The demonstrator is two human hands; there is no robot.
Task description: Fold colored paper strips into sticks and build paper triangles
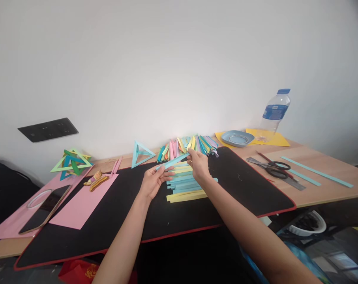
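Both my hands hold one light blue paper strip (175, 161) just above a stack of blue and yellow strips (183, 185) on the black mat (113, 221). My left hand (154, 180) pinches the strip's left end with its fingers closed on it. My right hand (198, 162) grips the right end. Behind the hands a heap of folded coloured strips (188, 145) lies against the wall.
A blue paper triangle (141, 153) and a green and blue triangle cluster (72, 161) stand at the back left. Pink sheets (85, 201), a phone (45, 208) and a tape roll (38, 198) lie left. Scissors (276, 169), a ruler (294, 182), a blue plate (237, 138) and a water bottle (274, 114) sit right.
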